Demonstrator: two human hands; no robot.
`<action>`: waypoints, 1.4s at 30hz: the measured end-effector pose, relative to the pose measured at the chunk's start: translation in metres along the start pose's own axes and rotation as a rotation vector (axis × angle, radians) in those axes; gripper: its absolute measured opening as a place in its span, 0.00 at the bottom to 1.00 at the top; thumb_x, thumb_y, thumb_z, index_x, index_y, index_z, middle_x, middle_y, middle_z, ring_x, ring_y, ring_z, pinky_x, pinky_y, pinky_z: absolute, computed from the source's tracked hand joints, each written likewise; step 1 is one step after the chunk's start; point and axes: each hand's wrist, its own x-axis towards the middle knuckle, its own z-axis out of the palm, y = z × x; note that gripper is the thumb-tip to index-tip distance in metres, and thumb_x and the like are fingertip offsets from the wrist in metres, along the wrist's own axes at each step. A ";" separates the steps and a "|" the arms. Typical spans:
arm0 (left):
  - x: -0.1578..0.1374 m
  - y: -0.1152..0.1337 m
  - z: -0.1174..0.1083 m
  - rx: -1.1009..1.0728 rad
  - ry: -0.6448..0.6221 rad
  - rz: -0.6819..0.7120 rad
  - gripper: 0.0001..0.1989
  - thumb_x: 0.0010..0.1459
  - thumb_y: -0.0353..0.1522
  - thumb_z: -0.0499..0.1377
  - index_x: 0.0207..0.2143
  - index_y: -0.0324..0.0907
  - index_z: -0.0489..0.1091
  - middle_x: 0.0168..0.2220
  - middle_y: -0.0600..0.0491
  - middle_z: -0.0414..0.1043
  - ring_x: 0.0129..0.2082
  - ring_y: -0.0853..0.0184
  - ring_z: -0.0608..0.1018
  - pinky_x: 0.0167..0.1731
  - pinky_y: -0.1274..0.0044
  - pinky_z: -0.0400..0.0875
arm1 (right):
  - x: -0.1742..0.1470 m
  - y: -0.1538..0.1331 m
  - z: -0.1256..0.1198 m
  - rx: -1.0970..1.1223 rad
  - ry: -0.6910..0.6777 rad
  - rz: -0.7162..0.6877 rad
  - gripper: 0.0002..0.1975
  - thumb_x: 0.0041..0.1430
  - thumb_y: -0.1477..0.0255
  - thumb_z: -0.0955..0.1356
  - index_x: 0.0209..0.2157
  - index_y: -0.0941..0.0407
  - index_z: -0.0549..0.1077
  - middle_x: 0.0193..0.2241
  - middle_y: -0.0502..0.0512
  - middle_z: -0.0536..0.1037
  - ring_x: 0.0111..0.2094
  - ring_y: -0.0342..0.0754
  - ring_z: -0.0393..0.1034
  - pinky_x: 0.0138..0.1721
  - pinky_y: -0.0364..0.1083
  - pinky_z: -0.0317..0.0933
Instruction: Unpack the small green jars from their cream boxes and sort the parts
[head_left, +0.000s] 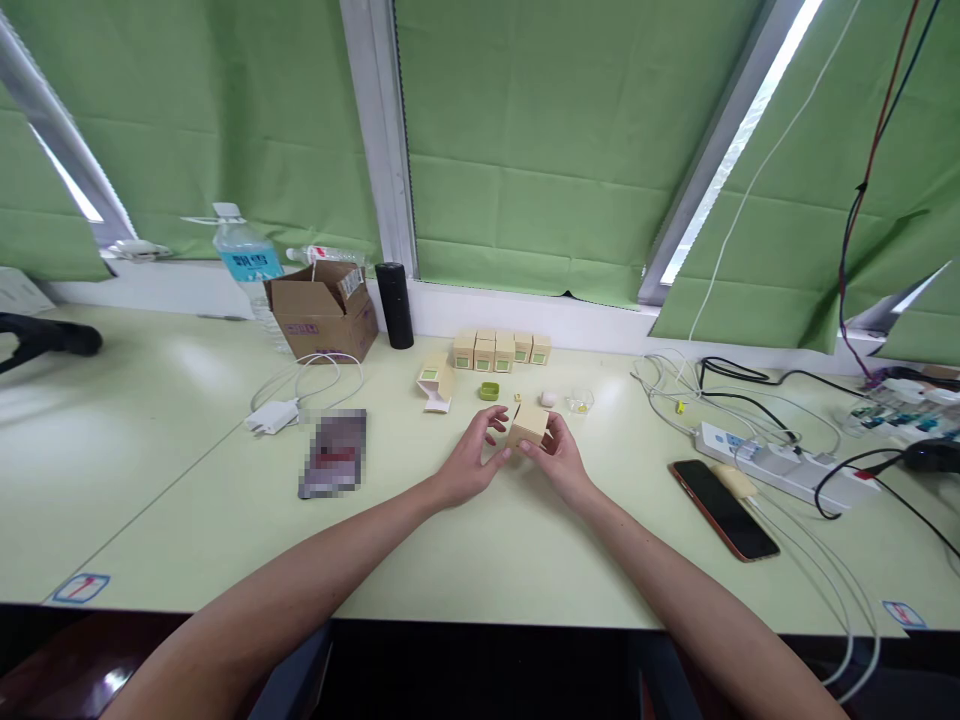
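Pale tabletop point(420, 580). Right hand point(559, 462): fingers closed on a small tan box point(529, 422), mid-table. Left hand point(469, 462): loosely open beside the box, contact uncertain. Handling advised: light grip on opposite sides, thin walls uncrushed, left fingers steadying. Beyond: green container point(490, 391), clear dish point(580, 402), opened carton point(442, 378). Farther: row of similar boxes point(484, 352). Last: green blinds point(570, 150).

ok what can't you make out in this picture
In the head view:
Inside of the small tan cardboard box in the right hand: hidden by its sides.
Print on the row of small tan boxes with green labels: too small.
Face of the flat dark rectangular object: blurred by pixelation.
Rest of the long black object: cut off by the left edge.
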 end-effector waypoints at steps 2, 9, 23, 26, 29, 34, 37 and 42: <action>-0.001 0.001 0.001 0.066 -0.047 0.030 0.30 0.64 0.34 0.58 0.66 0.49 0.53 0.62 0.43 0.61 0.58 0.56 0.69 0.54 0.63 0.70 | 0.000 0.003 0.001 -0.065 0.041 -0.020 0.29 0.48 0.56 0.78 0.47 0.49 0.65 0.52 0.56 0.72 0.48 0.53 0.74 0.50 0.54 0.70; 0.000 0.001 0.003 0.101 -0.039 0.029 0.31 0.65 0.35 0.58 0.68 0.48 0.52 0.65 0.43 0.59 0.64 0.53 0.65 0.63 0.59 0.64 | -0.006 0.007 0.006 -0.118 -0.155 -0.033 0.30 0.60 0.50 0.70 0.57 0.48 0.61 0.58 0.59 0.70 0.55 0.53 0.72 0.58 0.56 0.66; 0.005 -0.007 0.000 0.176 0.110 -0.040 0.30 0.53 0.30 0.68 0.58 0.51 0.66 0.54 0.49 0.62 0.53 0.57 0.73 0.53 0.64 0.73 | -0.004 -0.007 -0.003 -0.060 -0.178 -0.016 0.26 0.59 0.51 0.71 0.54 0.49 0.72 0.52 0.58 0.76 0.51 0.55 0.73 0.54 0.58 0.69; 0.003 -0.011 0.000 0.346 0.118 0.020 0.27 0.55 0.31 0.66 0.57 0.51 0.67 0.53 0.49 0.61 0.49 0.59 0.74 0.47 0.67 0.75 | -0.008 -0.009 0.000 -0.122 -0.162 -0.052 0.25 0.60 0.53 0.71 0.54 0.49 0.70 0.53 0.59 0.75 0.48 0.54 0.74 0.50 0.55 0.70; 0.000 -0.014 0.002 0.474 0.101 0.063 0.26 0.57 0.30 0.63 0.58 0.51 0.67 0.53 0.49 0.60 0.43 0.62 0.75 0.39 0.71 0.75 | -0.011 -0.008 0.002 -0.187 -0.160 -0.055 0.24 0.62 0.56 0.70 0.56 0.49 0.66 0.49 0.58 0.76 0.45 0.53 0.75 0.47 0.54 0.71; -0.001 -0.016 0.004 0.595 0.099 0.083 0.25 0.55 0.26 0.59 0.56 0.51 0.68 0.50 0.49 0.60 0.39 0.64 0.74 0.35 0.72 0.73 | -0.012 -0.009 0.001 -0.282 -0.131 -0.073 0.22 0.62 0.61 0.69 0.56 0.49 0.64 0.51 0.59 0.75 0.47 0.53 0.75 0.48 0.55 0.70; -0.001 -0.016 0.003 0.622 0.071 0.093 0.27 0.53 0.23 0.58 0.56 0.51 0.69 0.50 0.49 0.60 0.37 0.64 0.73 0.34 0.73 0.72 | -0.013 -0.011 0.001 -0.323 -0.133 -0.074 0.24 0.60 0.63 0.70 0.56 0.48 0.63 0.52 0.60 0.75 0.45 0.53 0.75 0.48 0.56 0.70; -0.002 -0.014 0.002 0.650 0.025 0.118 0.30 0.52 0.22 0.56 0.57 0.50 0.68 0.51 0.47 0.61 0.37 0.64 0.73 0.31 0.73 0.70 | -0.015 -0.013 0.004 -0.385 -0.133 -0.079 0.25 0.59 0.69 0.67 0.57 0.48 0.59 0.52 0.60 0.75 0.42 0.52 0.76 0.45 0.55 0.70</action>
